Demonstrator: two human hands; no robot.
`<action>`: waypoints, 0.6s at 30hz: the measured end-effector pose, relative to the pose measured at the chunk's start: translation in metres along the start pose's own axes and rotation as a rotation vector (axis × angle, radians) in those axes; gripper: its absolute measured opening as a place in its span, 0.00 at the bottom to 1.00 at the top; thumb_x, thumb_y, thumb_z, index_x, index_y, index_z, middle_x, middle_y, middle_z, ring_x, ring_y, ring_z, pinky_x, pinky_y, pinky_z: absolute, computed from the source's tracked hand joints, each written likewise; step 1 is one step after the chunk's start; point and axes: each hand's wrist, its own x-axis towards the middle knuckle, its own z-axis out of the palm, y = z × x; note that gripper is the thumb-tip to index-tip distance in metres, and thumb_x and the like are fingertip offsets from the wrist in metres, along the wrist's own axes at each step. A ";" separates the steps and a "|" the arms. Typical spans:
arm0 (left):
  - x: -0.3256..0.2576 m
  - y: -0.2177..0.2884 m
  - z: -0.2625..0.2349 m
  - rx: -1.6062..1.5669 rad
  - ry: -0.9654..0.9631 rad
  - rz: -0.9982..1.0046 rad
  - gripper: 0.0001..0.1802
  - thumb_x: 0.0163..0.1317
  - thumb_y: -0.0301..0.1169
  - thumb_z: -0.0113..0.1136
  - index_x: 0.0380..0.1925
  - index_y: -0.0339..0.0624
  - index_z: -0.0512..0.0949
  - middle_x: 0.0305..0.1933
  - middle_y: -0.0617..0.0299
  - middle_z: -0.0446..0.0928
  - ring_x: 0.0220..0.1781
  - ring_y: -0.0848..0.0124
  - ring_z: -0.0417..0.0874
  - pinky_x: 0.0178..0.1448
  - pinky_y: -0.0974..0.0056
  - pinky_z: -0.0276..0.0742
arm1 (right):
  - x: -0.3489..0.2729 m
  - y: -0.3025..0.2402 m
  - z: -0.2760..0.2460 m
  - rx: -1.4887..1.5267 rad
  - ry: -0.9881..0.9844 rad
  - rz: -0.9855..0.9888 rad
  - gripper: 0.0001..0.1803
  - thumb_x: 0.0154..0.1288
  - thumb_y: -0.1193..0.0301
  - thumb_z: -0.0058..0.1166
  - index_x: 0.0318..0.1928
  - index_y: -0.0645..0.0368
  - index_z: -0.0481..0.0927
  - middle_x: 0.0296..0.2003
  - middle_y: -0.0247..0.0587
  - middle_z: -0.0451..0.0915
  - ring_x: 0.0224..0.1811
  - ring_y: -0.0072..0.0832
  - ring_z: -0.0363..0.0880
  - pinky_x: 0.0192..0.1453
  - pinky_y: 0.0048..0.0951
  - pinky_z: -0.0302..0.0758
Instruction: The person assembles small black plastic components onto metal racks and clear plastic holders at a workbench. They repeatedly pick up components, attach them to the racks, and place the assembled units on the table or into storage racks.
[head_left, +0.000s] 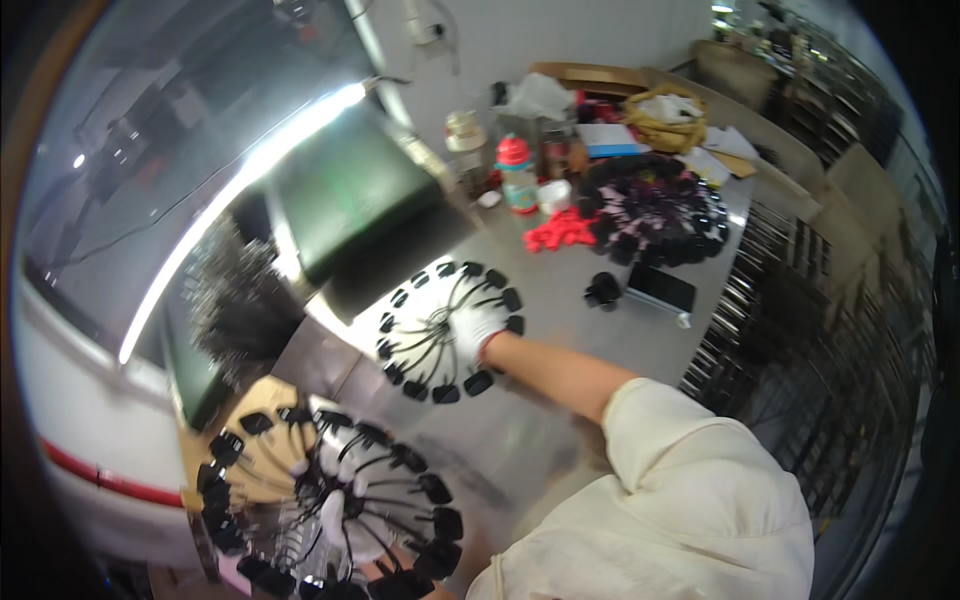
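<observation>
My left hand (340, 525), in a white glove, is at the lower left. Its fingers are closed around the hub of a round black cluster (440, 490), whose thin curved stems fan out to squarish black pads. That cluster is raised and tilted near the camera. Farther away, my right hand (473, 328), also in a white glove, reaches across the metal table to a second such black cluster (445, 392). Its fingers close in at the hub of this one, and some fingertips are hard to make out among the stems.
A metal table (560, 350) bears a pile of black clusters (655, 210), a phone (661, 289), a small black object (602, 291), red pieces (562, 230) and a red-capped bottle (517, 175). A lit tube lamp (245, 175) and a dark green panel (350, 195) stand left. Metal racks (770, 310) stand right.
</observation>
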 end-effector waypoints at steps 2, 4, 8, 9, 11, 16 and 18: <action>0.002 0.002 -0.003 0.045 0.063 0.005 0.30 0.61 0.25 0.59 0.65 0.54 0.71 0.56 0.58 0.73 0.51 0.69 0.74 0.52 0.68 0.77 | -0.007 -0.010 0.011 -0.111 -0.043 -0.029 0.15 0.65 0.69 0.54 0.49 0.60 0.83 0.46 0.63 0.84 0.45 0.53 0.88 0.46 0.49 0.85; -0.004 0.013 0.006 0.118 0.124 0.039 0.31 0.62 0.27 0.61 0.67 0.55 0.70 0.56 0.59 0.74 0.52 0.70 0.74 0.54 0.68 0.77 | -0.001 -0.010 0.021 -0.102 -0.073 -0.044 0.17 0.63 0.71 0.56 0.51 0.62 0.81 0.48 0.66 0.82 0.44 0.55 0.88 0.45 0.49 0.85; -0.019 0.028 0.001 0.282 0.194 0.062 0.34 0.63 0.31 0.65 0.70 0.56 0.67 0.56 0.61 0.74 0.54 0.71 0.75 0.56 0.67 0.78 | -0.025 0.000 -0.033 0.016 -0.244 0.044 0.27 0.56 0.63 0.63 0.55 0.64 0.79 0.48 0.63 0.84 0.52 0.50 0.86 0.54 0.44 0.83; -0.020 0.026 0.004 0.295 0.191 0.048 0.35 0.64 0.32 0.66 0.71 0.56 0.67 0.56 0.61 0.74 0.54 0.71 0.75 0.57 0.67 0.79 | -0.035 0.008 -0.048 0.066 -0.185 0.079 0.30 0.54 0.61 0.64 0.56 0.65 0.79 0.48 0.62 0.85 0.52 0.50 0.86 0.55 0.44 0.83; -0.022 0.026 0.011 0.312 0.172 0.038 0.36 0.63 0.33 0.68 0.71 0.56 0.66 0.56 0.61 0.74 0.55 0.71 0.75 0.58 0.67 0.79 | -0.048 0.016 -0.070 0.123 -0.184 0.073 0.34 0.55 0.58 0.64 0.58 0.67 0.76 0.49 0.60 0.85 0.53 0.50 0.85 0.57 0.44 0.81; -0.018 0.001 0.020 0.169 0.016 0.004 0.39 0.61 0.33 0.70 0.72 0.55 0.65 0.56 0.61 0.74 0.55 0.69 0.76 0.59 0.65 0.79 | -0.142 -0.036 -0.162 0.724 -0.101 -0.154 0.32 0.60 0.57 0.64 0.63 0.56 0.77 0.40 0.52 0.86 0.44 0.46 0.86 0.51 0.39 0.81; -0.014 -0.022 0.031 0.113 -0.071 -0.028 0.40 0.60 0.33 0.71 0.72 0.55 0.65 0.56 0.61 0.74 0.56 0.69 0.76 0.60 0.64 0.79 | -0.185 -0.056 -0.193 0.816 -0.207 -0.150 0.32 0.58 0.65 0.61 0.65 0.55 0.77 0.30 0.46 0.80 0.30 0.32 0.78 0.42 0.35 0.78</action>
